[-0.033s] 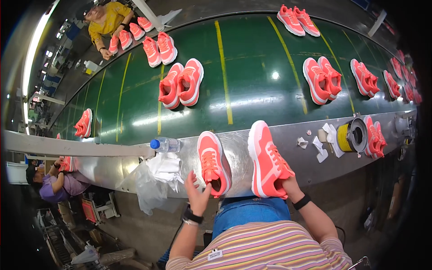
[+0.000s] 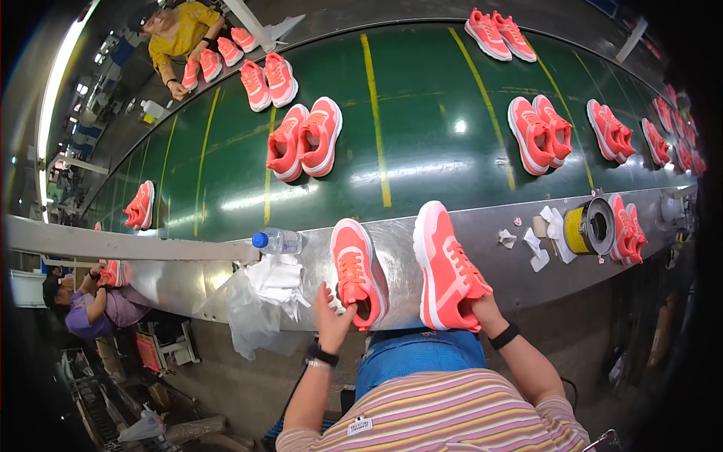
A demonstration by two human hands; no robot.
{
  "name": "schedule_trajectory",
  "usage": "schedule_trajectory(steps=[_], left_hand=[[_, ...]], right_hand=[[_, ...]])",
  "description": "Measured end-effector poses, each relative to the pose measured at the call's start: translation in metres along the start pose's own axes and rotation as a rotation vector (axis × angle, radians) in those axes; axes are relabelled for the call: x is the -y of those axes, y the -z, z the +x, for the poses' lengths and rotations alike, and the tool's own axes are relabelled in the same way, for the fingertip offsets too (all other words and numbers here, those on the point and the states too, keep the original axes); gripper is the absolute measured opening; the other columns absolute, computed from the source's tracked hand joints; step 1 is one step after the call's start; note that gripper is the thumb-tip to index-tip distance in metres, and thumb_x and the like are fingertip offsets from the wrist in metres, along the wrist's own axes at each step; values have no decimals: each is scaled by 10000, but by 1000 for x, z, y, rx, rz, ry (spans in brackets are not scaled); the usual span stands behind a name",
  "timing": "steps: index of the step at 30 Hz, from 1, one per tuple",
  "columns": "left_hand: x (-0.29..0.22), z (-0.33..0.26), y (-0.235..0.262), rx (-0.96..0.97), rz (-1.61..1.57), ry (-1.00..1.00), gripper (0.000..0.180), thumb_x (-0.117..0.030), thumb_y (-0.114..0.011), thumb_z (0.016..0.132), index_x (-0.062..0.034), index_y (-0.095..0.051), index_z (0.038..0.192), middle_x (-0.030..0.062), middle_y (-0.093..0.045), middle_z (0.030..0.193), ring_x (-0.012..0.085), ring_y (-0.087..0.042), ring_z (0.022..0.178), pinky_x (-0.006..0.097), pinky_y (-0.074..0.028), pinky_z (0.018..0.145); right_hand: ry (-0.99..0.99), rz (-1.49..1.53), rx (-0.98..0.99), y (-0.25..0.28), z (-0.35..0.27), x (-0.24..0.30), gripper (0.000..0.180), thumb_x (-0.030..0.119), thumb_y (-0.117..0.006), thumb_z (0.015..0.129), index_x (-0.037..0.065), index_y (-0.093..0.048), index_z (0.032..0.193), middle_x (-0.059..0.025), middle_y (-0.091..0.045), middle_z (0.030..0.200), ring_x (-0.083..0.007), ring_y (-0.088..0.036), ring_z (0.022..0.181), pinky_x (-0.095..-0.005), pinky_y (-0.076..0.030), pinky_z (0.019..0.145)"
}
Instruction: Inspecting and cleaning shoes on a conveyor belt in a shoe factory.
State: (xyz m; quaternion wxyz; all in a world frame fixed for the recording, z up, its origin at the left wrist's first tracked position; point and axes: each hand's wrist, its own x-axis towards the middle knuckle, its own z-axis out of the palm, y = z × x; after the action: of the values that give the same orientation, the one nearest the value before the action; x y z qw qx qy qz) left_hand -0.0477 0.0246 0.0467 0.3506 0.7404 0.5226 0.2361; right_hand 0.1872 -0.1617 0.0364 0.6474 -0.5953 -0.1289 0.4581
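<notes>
Two coral-pink sneakers with white soles are before me at the near edge of the metal ledge (image 2: 482,290), toes pointing away. Beside the heel of the left sneaker (image 2: 351,264) is my left hand (image 2: 331,320), open, its fingers apart and the thumb at the shoe's collar. My right hand (image 2: 488,313) is closed on the heel end of the right sneaker (image 2: 446,271); its fingertips are hidden by the shoe. A dark band is on each wrist.
Beyond the ledge runs a green conveyor belt (image 2: 422,151) with several pairs of like sneakers. On the ledge lie a blue-capped bottle (image 2: 277,241), white cloths (image 2: 276,280), paper scraps (image 2: 533,248) and a yellow-black can (image 2: 590,227). One co-worker (image 2: 181,41) is across the belt, another (image 2: 94,309) at left.
My left hand has shifted slightly toward the left sneaker's heel, its thumb now closer to the collar. The pairs on the belt have slid a touch to the right.
</notes>
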Motion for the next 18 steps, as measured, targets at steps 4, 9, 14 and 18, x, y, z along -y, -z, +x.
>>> schedule_trajectory(steps=[4,9,14,18], left_hand=[[30,27,-27,395,-565,231,417,-36,-577,750,2,-451,1146,92,-551,1048,157,-524,937,291,-423,811],[39,21,-34,422,-587,95,307,-26,-499,784,0,-494,1090,73,-574,1037,153,-537,937,274,-418,828],[41,13,-17,436,-478,46,380,3,-506,734,0,-466,1112,82,-601,944,187,-574,878,279,-429,812],[32,0,2,499,-425,104,705,-2,-545,646,-17,-282,1300,156,-404,1203,248,-406,1127,330,-388,886]], right_hand=[[-45,141,-4,-13,1,-4,432,-68,-421,799,0,-401,1225,-101,-503,1160,-159,-483,1044,-278,-383,900],[157,-452,-123,-13,10,1,480,8,-455,762,4,-398,1238,-141,-514,1146,-229,-488,1065,-302,-361,934],[213,-817,-213,46,30,39,423,28,-490,673,29,-547,1092,-179,-521,1120,-290,-510,994,-363,-393,889],[444,-1196,-530,101,70,6,258,83,-566,739,101,-598,995,-135,-522,966,-311,-501,908,-385,-401,809]])
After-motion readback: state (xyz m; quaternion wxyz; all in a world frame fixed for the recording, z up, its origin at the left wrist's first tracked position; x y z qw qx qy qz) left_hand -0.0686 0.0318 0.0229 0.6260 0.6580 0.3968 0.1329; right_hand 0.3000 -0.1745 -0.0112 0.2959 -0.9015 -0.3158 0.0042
